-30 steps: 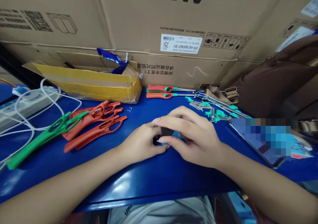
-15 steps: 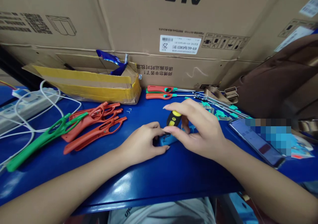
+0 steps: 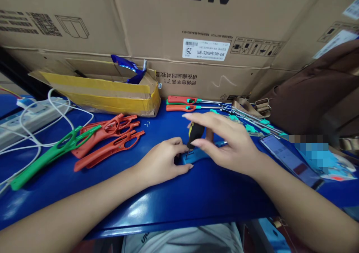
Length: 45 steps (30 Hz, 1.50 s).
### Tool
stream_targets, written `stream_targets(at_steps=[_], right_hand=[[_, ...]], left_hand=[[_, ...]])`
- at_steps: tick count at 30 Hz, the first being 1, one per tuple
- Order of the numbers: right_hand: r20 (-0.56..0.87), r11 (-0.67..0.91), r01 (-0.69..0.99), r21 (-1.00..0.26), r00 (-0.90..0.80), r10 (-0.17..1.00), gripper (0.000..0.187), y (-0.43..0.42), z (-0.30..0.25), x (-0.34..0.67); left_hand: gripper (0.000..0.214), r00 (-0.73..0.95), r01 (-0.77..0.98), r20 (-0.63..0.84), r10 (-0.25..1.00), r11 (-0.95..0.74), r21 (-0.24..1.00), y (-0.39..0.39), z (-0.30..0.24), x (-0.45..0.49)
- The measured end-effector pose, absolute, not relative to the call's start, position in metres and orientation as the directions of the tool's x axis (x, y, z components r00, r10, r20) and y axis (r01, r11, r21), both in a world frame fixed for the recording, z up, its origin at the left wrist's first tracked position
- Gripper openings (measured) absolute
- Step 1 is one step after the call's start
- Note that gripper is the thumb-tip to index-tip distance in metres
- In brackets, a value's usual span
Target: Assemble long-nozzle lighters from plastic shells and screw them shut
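Observation:
My left hand (image 3: pixel 161 161) is closed around one end of a blue lighter casing (image 3: pixel 199 155), pinning it against the blue table. A short black-and-yellow screwdriver (image 3: pixel 195 134) is pinched between the thumb and fingers of my right hand (image 3: pixel 234 144). Its thin shaft points down onto the casing, close to my left fingertips; whether the tip sits in a screw is too small to tell. Part of the casing is hidden behind my right hand. To the left lie several red lighter casings (image 3: pixel 108 148) and a green casing (image 3: pixel 46 161).
A cardboard box with yellow tape (image 3: pixel 112 102) stands at the back left, near a power strip (image 3: pixel 30 122) with white cables. Long-nosed lighters (image 3: pixel 182 107) and metal rods with turquoise parts (image 3: pixel 251 127) lie behind my right hand. A phone (image 3: pixel 290 161) lies at right, near a brown bag (image 3: pixel 311 92).
The screwdriver has turned in my right fingers: its yellow end cap faced me before and is now out of sight. My left hand keeps its hold on the blue casing.

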State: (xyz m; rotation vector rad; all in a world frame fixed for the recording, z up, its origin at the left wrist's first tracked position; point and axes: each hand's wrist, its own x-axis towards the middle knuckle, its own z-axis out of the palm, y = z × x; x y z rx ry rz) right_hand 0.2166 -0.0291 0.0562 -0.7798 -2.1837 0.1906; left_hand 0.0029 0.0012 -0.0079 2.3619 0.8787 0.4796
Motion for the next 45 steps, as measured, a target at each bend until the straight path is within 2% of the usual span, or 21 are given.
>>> stream_targets(at_steps=[4, 8, 12, 15, 17, 23, 25, 27, 30, 33, 40, 42, 45], right_hand=[[0.558, 0.747, 0.486, -0.454, -0.498, 0.664, 0.041, -0.030, 0.065, 0.224], [0.646, 0.737, 0.532, -0.417, -0.397, 0.652, 0.027, -0.029, 0.062, 0.219], [0.678, 0.737, 0.544, -0.400, -0.366, 0.638, 0.032, -0.031, 0.057, 0.213], [0.593, 0.739, 0.455, -0.497, -0.444, 0.672, 0.045, -0.034, 0.058, 0.214], [0.569, 0.748, 0.415, -0.518, -0.486, 0.663, 0.049, -0.035, 0.058, 0.214], [0.709, 0.816, 0.458, -0.352, -0.439, 0.552, 0.033, -0.034, 0.055, 0.208], [0.702, 0.816, 0.478, -0.325, -0.457, 0.547, 0.034, -0.034, 0.055, 0.207], [0.647, 0.805, 0.477, -0.353, -0.498, 0.578, 0.039, -0.036, 0.056, 0.208], [0.579, 0.775, 0.423, -0.469, -0.515, 0.632, 0.044, -0.038, 0.058, 0.210], [0.617, 0.739, 0.436, -0.513, -0.410, 0.671, 0.034, -0.037, 0.054, 0.210], [0.637, 0.665, 0.422, -0.616, -0.228, 0.736, 0.028, -0.033, 0.062, 0.209], [0.678, 0.653, 0.419, -0.631, -0.110, 0.727, 0.024, -0.031, 0.072, 0.216], [0.729, 0.630, 0.507, -0.589, -0.005, 0.685, 0.021, -0.026, 0.082, 0.236]], left_hand=[[0.035, 0.727, 0.474, 0.123, 0.675, -0.625, 0.620, 0.001, -0.006, 0.003], [0.035, 0.711, 0.497, 0.113, 0.694, -0.610, 0.617, -0.001, -0.006, 0.004], [0.033, 0.710, 0.491, 0.114, 0.695, -0.605, 0.627, -0.002, -0.007, 0.004], [0.031, 0.716, 0.479, 0.117, 0.688, -0.607, 0.634, -0.002, -0.007, 0.003], [0.029, 0.710, 0.487, 0.120, 0.694, -0.606, 0.629, -0.002, -0.007, 0.003], [0.021, 0.700, 0.478, 0.140, 0.700, -0.605, 0.637, -0.002, -0.008, 0.005], [0.021, 0.698, 0.472, 0.147, 0.701, -0.604, 0.642, -0.002, -0.008, 0.005], [0.022, 0.703, 0.462, 0.149, 0.695, -0.607, 0.647, -0.001, -0.009, 0.004], [0.026, 0.705, 0.458, 0.151, 0.693, -0.608, 0.648, -0.001, -0.009, 0.004], [0.025, 0.701, 0.484, 0.146, 0.698, -0.615, 0.622, -0.001, -0.009, 0.004], [0.029, 0.722, 0.511, 0.119, 0.681, -0.641, 0.573, -0.002, 0.000, 0.004], [0.029, 0.749, 0.531, 0.086, 0.657, -0.673, 0.516, 0.000, 0.009, 0.000], [0.029, 0.814, 0.528, 0.062, 0.578, -0.780, 0.335, 0.005, 0.025, -0.011]])
